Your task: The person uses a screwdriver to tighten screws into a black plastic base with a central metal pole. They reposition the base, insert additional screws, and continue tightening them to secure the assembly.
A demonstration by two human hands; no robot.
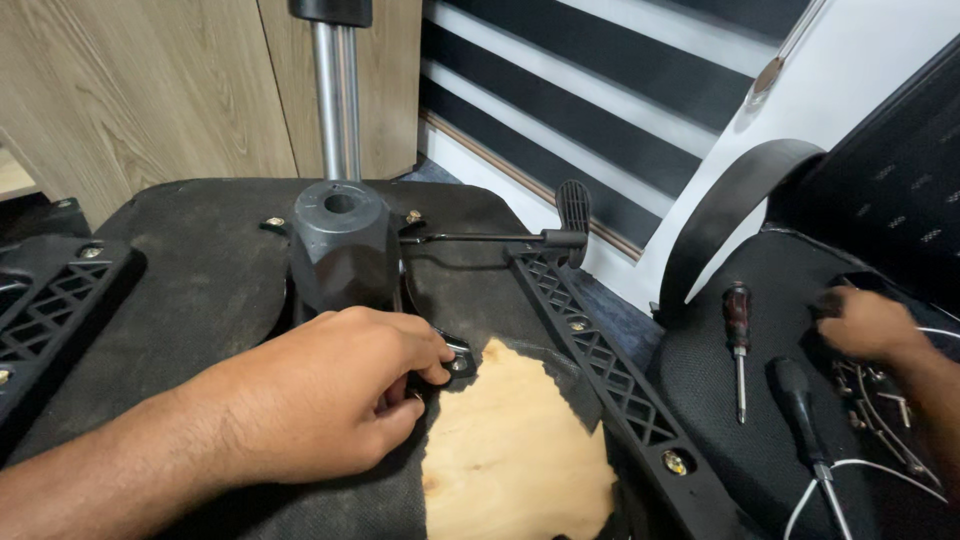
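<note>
The left hand [350, 385] lies curled, fingertips pinching a small black metal bracket corner [458, 357] just beside the black plastic seat mechanism [342, 245]. Well apart from that mechanism, the right hand [868, 325] rests half closed on small metal parts [880, 400]; what it grips cannot be told.

The person's body shows only as two bare forearms and hands. The left hand [345, 385] comes with a long stretch of forearm that fills the lower left corner of the view; no sleeve, watch or band shows on it. The right hand [868, 324] appears with a shorter piece of forearm at the right edge, likewise uncovered. Neither hand wears a glove, and no ring can be made out on the fingers that show. The short nails look plain and unpainted. No clothing enters the view.
</note>
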